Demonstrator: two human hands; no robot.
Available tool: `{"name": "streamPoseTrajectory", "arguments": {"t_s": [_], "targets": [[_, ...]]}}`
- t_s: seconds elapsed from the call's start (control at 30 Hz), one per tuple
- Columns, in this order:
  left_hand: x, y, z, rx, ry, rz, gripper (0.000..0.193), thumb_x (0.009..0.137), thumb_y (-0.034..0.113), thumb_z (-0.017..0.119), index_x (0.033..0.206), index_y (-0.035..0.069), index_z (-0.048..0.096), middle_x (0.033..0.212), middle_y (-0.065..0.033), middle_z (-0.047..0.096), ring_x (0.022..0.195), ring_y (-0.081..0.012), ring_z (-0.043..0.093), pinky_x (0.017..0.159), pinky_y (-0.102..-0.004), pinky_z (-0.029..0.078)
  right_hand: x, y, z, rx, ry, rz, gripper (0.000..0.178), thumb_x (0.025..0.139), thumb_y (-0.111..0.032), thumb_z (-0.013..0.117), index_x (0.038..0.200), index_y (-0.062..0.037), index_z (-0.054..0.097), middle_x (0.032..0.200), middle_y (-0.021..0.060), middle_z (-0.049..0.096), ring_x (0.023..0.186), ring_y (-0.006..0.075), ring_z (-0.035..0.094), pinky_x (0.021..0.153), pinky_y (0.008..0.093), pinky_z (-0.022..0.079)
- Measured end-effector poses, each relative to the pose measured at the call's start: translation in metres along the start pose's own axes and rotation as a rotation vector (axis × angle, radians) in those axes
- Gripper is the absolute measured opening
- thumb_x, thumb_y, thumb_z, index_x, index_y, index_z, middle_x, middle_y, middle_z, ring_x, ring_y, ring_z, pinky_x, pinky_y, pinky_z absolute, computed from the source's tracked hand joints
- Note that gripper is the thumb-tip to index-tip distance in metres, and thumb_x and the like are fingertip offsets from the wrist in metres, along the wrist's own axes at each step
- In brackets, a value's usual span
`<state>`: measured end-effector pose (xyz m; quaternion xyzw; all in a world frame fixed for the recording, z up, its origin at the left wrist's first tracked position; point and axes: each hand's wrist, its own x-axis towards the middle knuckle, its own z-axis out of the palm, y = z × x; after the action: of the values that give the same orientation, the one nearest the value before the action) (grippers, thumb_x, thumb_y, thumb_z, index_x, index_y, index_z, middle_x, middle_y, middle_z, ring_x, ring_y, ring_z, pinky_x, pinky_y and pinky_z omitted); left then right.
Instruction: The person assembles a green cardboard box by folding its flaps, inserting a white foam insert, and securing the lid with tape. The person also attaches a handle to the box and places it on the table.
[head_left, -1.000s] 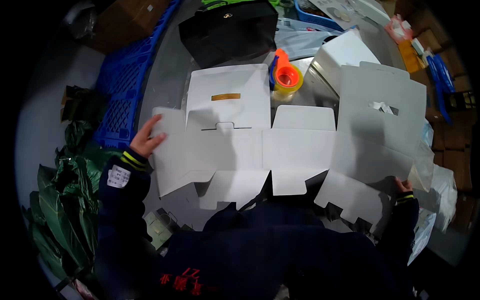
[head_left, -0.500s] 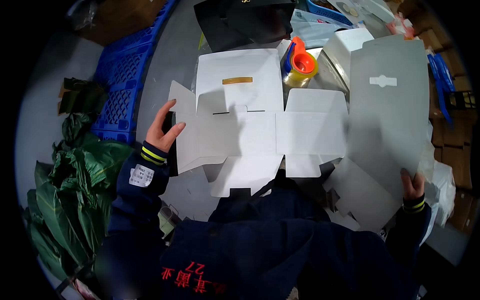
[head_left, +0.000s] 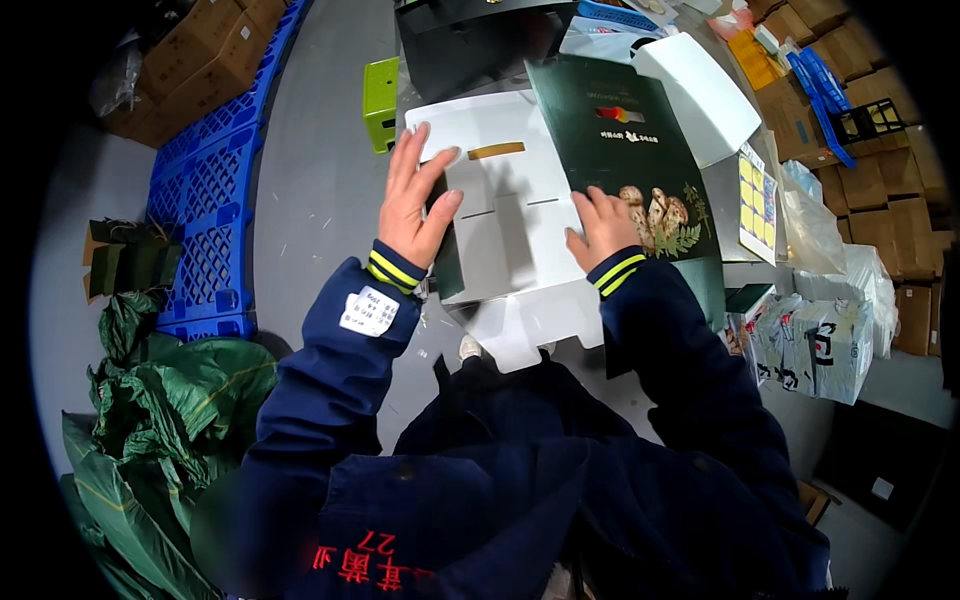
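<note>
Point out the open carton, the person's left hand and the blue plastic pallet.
Open carton (head_left: 545,228): head view, on its white inside, between the two hands.
Left hand (head_left: 410,208): head view, on the back of the hand.
Blue plastic pallet (head_left: 208,252): head view, on its lattice surface.

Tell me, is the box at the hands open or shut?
Open. The box shows its white inside between the left hand and right hand, and a flap sticks out at its near edge.

A grey table (head_left: 722,200) bears a part-folded carton (head_left: 548,170), black bag (head_left: 480,50) and white box (head_left: 700,95).
</note>
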<state>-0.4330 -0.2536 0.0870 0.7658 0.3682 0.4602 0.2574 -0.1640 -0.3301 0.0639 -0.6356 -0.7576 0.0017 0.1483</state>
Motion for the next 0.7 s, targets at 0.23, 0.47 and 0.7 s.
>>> {"name": "streamPoseTrajectory", "arguments": {"t_s": [0.23, 0.47, 0.7], "targets": [[0.009, -0.008, 0.003, 0.027, -0.065, 0.065, 0.031, 0.093, 0.023, 0.039, 0.099, 0.006, 0.064, 0.124, -0.0109, 0.056, 0.131, -0.0342, 0.034, 0.109, -0.0502, 0.014, -0.028, -0.106, 0.02, 0.438, -0.317, -0.216, 0.046, 0.079, -0.036, 0.065, 0.11, -0.0035, 0.059, 0.105, 0.0162, 0.062, 0.101, 0.0324, 0.056, 0.088, 0.0386, 0.043], [0.026, -0.027, 0.013, -0.131, -0.079, -0.129, 0.041, 0.098, 0.027, 0.034, 0.077, 0.0, 0.057, 0.069, -0.0075, 0.057, 0.081, -0.0181, 0.058, 0.107, -0.0415, 0.026, -0.055, -0.119, 0.052, 0.441, -0.101, -0.07, 0.033, 0.082, -0.041, 0.059, 0.074, -0.01, 0.063, 0.069, 0.0058, 0.062, 0.072, 0.0248, 0.06, 0.067, 0.0379, 0.045], [0.058, -0.049, 0.02, -0.286, 0.043, -0.291, 0.051, 0.098, 0.037, 0.039, 0.063, 0.001, 0.051, 0.048, -0.0038, 0.042, 0.051, -0.012, 0.044, 0.055, -0.0264, 0.04, -0.055, -0.088, 0.036, 0.235, -0.206, -0.006, 0.033, 0.086, -0.04, 0.054, 0.076, -0.0096, 0.061, 0.072, 0.0069, 0.062, 0.069, 0.0245, 0.063, 0.059, 0.0366, 0.05]]}}
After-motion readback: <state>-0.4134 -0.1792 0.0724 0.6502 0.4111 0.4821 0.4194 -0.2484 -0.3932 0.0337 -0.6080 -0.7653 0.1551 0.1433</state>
